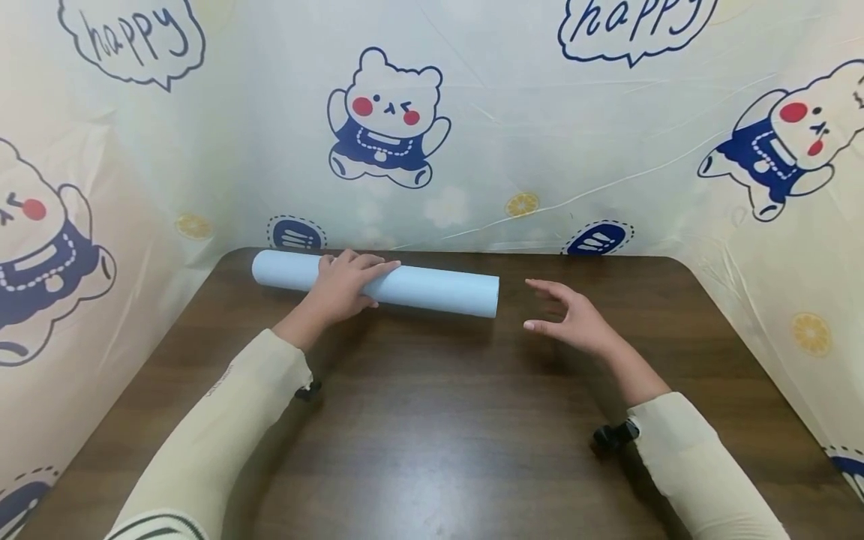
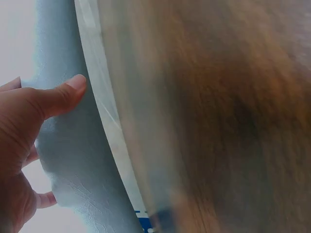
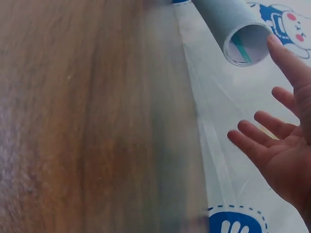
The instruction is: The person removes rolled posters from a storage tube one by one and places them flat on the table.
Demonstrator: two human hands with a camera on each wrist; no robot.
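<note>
Sleeves (image 1: 196, 442) cross the table (image 1: 439, 420) before me: the left hand (image 1: 340, 285) grips a roll (image 1: 435, 291) near the far edge; the right hand (image 1: 577, 321), fingers spread, empty, hangs just off its end. Light, even pressure should avoid dents.

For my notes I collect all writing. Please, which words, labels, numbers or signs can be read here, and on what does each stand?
"happy": in the upper-left speech bubble on the printed backdrop
"happy": in the upper-right speech bubble, letters cut by the top edge
Marks on the left sleeve: too small to read
Blue ovals: white strokes, no readable word
Light-blue roll: no text visible
</note>
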